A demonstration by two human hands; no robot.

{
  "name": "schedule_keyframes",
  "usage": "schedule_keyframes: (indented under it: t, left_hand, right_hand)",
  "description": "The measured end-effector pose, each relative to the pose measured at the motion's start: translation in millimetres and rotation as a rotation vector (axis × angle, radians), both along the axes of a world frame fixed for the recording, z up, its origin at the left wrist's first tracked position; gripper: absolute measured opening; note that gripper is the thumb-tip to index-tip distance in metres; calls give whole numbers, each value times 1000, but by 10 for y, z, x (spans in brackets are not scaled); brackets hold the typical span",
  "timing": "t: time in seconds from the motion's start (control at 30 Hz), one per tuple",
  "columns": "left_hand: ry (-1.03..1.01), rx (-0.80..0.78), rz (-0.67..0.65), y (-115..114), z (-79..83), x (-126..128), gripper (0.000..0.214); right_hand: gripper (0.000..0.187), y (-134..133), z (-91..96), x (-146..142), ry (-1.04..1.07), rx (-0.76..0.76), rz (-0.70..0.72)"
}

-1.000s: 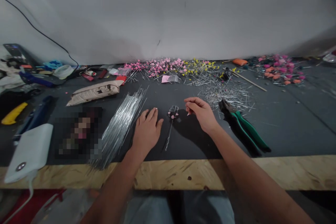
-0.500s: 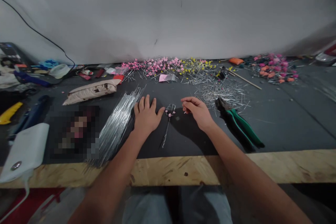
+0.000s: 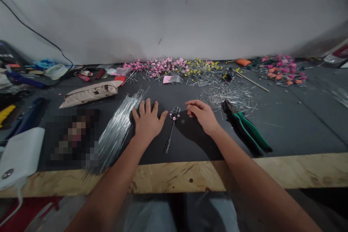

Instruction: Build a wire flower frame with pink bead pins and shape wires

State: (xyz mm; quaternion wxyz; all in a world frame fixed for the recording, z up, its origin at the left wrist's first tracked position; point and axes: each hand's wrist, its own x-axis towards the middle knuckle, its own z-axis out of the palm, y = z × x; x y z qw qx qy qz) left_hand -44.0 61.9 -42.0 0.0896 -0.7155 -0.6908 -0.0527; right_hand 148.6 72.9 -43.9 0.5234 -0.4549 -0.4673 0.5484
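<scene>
Left hand (image 3: 148,121) has fanned its fingers wider than a second ago, thumb now closer to the little wire piece (image 3: 174,118), and the whole view's drifted a touch. Biggest thing here is the grey wall (image 3: 174,18), then the dark tabletop (image 3: 293,127) with its wooden front edge (image 3: 190,174). Along the back there's a heap of pink-headed stems (image 3: 165,66) running into some yellow-headed stems (image 3: 202,67). Bundle of straight silvery wires (image 3: 115,127) lies slantwise just left of the spread hand, and green-and-black pliers (image 3: 252,130) sit over on the right beyond the other hand. Printed pouch (image 3: 89,94) is up past the bundle. Hands next: the left is flat and splayed palm down, gripping nothing, while the right hand (image 3: 201,115) is curled with thumb and fingertips together, can't tell if anything's pinched in there. The wire piece lies on the tabletop between them, loop end away from the person, twisted tail toward the wooden edge. Smallest of all: the pink blossoms on its loop.
</scene>
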Motion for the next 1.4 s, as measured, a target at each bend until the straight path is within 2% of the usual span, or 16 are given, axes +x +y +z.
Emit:
schedule_keyframes:
  t: [0.6, 1.13, 1.4]
  left_hand:
    - [-33, 4, -2, -47, 7, -9, 62]
    - [-13, -13, -27, -56, 42, 8, 50]
    - [-43, 75, 15, -97, 33, 10, 54]
  right_hand:
    - [14, 13, -8, -2, -5, -1, -7]
    - [13, 27, 49, 40, 74, 9, -102]
    - [13, 32, 54, 45, 93, 9, -102]
